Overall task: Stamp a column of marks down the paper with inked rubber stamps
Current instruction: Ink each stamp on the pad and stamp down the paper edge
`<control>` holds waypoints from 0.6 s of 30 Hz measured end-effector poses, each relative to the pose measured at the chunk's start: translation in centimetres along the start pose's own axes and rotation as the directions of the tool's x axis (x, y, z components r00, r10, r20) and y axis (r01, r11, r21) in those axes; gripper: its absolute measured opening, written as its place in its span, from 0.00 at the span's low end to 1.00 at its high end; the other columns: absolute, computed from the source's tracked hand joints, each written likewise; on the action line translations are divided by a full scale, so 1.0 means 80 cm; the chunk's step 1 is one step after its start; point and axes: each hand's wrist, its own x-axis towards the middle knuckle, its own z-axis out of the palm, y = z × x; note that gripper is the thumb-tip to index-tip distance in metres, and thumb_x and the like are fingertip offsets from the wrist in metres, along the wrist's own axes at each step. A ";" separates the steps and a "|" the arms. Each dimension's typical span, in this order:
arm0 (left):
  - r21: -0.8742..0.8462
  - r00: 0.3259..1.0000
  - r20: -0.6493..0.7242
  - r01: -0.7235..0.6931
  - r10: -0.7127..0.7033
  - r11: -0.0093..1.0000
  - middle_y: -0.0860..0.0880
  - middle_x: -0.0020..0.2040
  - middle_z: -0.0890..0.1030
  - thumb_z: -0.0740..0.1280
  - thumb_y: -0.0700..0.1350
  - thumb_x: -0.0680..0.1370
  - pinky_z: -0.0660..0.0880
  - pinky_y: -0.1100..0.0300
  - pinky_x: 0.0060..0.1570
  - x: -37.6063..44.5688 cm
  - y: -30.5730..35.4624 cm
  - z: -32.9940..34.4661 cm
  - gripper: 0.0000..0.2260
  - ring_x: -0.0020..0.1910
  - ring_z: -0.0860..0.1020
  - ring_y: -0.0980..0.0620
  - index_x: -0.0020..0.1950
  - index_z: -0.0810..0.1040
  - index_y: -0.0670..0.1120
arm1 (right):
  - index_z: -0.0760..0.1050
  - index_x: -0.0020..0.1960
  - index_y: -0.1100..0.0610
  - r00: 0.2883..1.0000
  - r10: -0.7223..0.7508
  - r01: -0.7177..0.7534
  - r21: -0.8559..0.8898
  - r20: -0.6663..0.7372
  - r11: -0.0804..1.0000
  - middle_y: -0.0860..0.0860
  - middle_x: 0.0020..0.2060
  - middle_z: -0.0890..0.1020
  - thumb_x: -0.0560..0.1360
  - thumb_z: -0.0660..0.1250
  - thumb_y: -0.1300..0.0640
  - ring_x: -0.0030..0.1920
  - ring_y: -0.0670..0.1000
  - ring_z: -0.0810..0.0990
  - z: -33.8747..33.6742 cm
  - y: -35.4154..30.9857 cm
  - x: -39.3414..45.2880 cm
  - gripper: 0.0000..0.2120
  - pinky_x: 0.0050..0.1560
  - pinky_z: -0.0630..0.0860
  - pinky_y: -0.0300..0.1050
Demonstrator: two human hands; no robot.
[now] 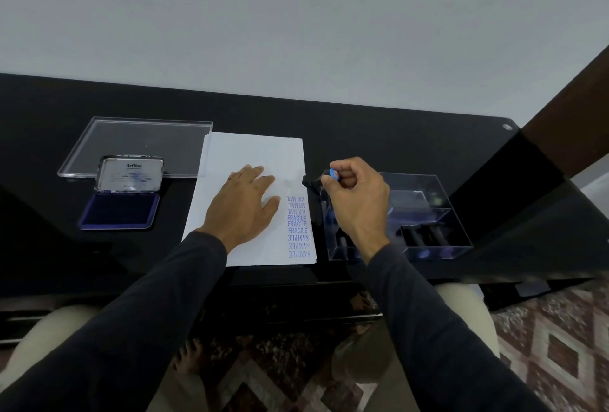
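A white sheet of paper (250, 154) lies on the black table (379, 128). Down its right edge runs a column of blue marks (298, 225) reading AIR MAIL, FRAGILE and SAMPLE. My left hand (245, 205) rests flat on the sheet, fingers spread. My right hand (357, 199) grips a black rubber stamp with a blue cap (321, 178), held tilted just off the paper's right edge, above the top mark. The open ink pad (120, 210), blue inside with its lid raised, sits at the left.
A clear plastic lid (141, 141) lies flat behind the ink pad. A clear box (425, 217) holding several dark stamps stands right of the paper, partly under my right wrist. Patterned floor shows below the table's near edge.
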 end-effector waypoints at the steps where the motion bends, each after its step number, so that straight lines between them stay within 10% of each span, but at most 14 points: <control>1: 0.000 1.000 -0.004 -0.004 0.004 1.000 0.48 0.78 0.67 0.62 0.58 0.82 0.57 0.50 0.77 -0.001 0.007 -0.002 0.24 0.79 0.61 0.46 0.76 0.71 0.49 | 0.81 0.49 0.56 1.000 0.001 -0.001 0.003 -0.005 1.000 0.45 0.40 0.82 0.72 0.74 0.62 0.41 0.38 0.80 -0.004 0.000 -0.001 0.07 0.39 0.74 0.25; 18: -0.042 0.966 -0.034 -0.259 0.258 0.965 0.48 0.77 0.68 0.60 0.56 0.83 0.59 0.51 0.77 0.003 0.162 0.012 0.23 0.78 0.61 0.48 0.76 0.71 0.49 | 0.78 0.45 0.54 0.970 0.096 -0.096 0.010 -0.224 0.995 0.46 0.37 0.81 0.70 0.72 0.63 0.36 0.40 0.78 -0.128 0.036 -0.015 0.07 0.37 0.73 0.28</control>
